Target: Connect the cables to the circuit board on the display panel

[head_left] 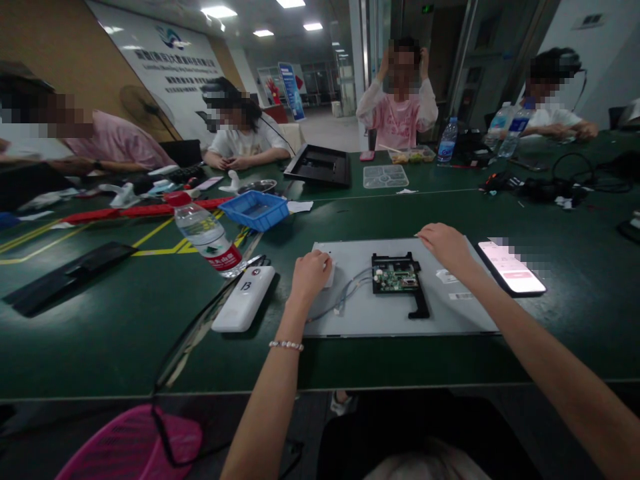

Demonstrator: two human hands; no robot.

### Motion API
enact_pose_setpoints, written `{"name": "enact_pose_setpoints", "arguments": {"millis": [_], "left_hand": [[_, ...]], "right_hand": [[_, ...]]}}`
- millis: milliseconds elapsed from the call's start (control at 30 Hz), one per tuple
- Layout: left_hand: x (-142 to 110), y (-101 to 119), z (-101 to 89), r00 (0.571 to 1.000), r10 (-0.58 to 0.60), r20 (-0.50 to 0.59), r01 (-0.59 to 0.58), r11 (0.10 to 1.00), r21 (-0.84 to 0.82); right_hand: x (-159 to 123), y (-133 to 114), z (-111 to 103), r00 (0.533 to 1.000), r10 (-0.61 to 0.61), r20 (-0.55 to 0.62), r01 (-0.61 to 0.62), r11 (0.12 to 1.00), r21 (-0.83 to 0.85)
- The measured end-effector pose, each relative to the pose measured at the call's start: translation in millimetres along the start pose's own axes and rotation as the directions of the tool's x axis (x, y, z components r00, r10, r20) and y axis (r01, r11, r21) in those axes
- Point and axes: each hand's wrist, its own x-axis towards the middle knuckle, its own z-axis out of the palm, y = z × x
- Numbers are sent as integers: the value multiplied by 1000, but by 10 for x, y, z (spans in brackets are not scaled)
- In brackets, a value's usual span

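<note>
A grey flat panel (450, 317) lies face down on the green table in front of me. A black bracket with a green circuit board (397, 277) sits on its middle, and thin wires (350, 293) run left from it. My left hand (310, 275) rests curled on the panel's left part, fingers closed over a small white piece (330, 275). My right hand (445, 245) lies on the panel's far edge, fingers bent down on it.
A phone with a lit screen (511, 267) lies right of the panel. A white power bank (244, 298), a water bottle (209, 238) and a blue tray (256, 209) stand to the left. A black frame (319, 165) and several people sit across the table.
</note>
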Motion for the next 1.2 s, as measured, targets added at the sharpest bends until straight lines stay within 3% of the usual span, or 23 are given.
{"name": "enact_pose_setpoints", "arguments": {"millis": [133,267,500,767,967,1200], "left_hand": [[7,-2,4,1000,9,-4,-9,1000,14],[9,-6,0,999,24,-23,-23,1000,20],[2,-8,12,999,37,-12,-38,996,-80],[-8,-7,51,997,61,40,-59,997,-51],[24,-36,97,990,134,43,-130,988,-83],[75,-46,130,990,120,74,-118,993,-27]], "right_hand": [[-278,284,90,996,54,66,-54,998,-13],[-430,350,239,984,87,155,-106,987,117],[-497,349,151,970,235,61,-242,936,254],[-543,376,145,960,262,100,-281,902,328],[-606,443,-21,901,214,378,-384,798,464],[-604,427,49,897,136,421,-347,807,479]]}}
